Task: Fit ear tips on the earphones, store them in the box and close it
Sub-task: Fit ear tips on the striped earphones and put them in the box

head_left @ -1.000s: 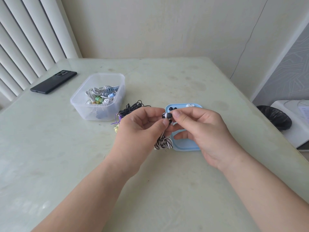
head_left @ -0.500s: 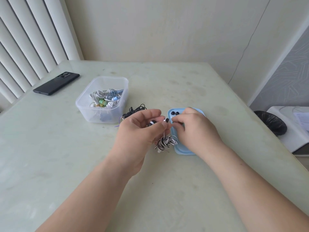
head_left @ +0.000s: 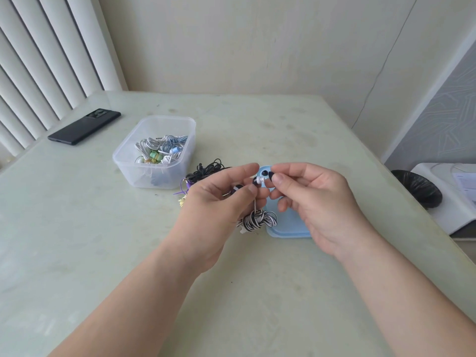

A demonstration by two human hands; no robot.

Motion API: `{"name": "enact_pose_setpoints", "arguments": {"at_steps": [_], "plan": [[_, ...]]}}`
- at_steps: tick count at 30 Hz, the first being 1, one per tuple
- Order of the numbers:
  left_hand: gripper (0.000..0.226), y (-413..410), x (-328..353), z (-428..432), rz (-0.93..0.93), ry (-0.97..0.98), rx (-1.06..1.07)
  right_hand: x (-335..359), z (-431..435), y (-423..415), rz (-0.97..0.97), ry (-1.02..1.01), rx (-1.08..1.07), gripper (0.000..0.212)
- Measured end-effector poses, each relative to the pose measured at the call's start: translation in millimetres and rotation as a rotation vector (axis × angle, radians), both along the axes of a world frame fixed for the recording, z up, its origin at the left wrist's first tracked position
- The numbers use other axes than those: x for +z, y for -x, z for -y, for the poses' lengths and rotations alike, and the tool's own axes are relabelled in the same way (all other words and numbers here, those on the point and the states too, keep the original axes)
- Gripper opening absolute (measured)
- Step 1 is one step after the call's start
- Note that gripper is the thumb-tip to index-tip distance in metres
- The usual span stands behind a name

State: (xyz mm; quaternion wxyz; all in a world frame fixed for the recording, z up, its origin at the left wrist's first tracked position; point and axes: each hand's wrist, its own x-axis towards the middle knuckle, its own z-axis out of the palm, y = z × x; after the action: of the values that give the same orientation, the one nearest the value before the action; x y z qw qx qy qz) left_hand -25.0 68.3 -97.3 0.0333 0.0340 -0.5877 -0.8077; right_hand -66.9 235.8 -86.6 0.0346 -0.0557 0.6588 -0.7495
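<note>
My left hand point(head_left: 219, 202) pinches a black-and-white striped earphone point(head_left: 258, 180) by its bud, and its bundled cable point(head_left: 256, 220) hangs below. My right hand point(head_left: 314, 202) pinches a small black ear tip point(head_left: 270, 175) just right of the bud's white nozzle. Both hands hover above the blue lid point(head_left: 286, 229), which lies flat on the table; a loose black ear tip point(head_left: 264, 172) lies on its far end. The clear plastic box point(head_left: 154, 153) stands open to the left, with several coiled earphones inside.
A tangle of black earphones point(head_left: 206, 170) and a purple cable point(head_left: 184, 189) lie between the box and my left hand. A black phone point(head_left: 84, 126) lies at the table's far left. A black bin point(head_left: 417, 188) and a white appliance point(head_left: 453, 191) stand beyond the right edge.
My right hand went down to the blue lid, took a black ear tip and rose again to the earphone bud. My left hand kept hold of the striped earphone.
</note>
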Motion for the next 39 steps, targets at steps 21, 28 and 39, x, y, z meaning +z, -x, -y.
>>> {"name": "enact_pose_setpoints", "arguments": {"at_steps": [21, 28, 39], "plan": [[0.013, -5.5, 3.3, -5.3, -0.107, 0.105, 0.024, -0.1, -3.3, -7.1, 0.08, 0.132, 0.155, 0.011], [0.018, -6.1, 3.8, -6.2, -0.115, 0.139, 0.044, -2.5, -1.5, -8.1, 0.045, 0.106, 0.143, 0.012], [0.005, -6.5, 1.3, -8.2, -0.102, 0.132, 0.066, -9.0, 3.2, -10.7, -0.084, 0.061, 0.058, 0.008]]}}
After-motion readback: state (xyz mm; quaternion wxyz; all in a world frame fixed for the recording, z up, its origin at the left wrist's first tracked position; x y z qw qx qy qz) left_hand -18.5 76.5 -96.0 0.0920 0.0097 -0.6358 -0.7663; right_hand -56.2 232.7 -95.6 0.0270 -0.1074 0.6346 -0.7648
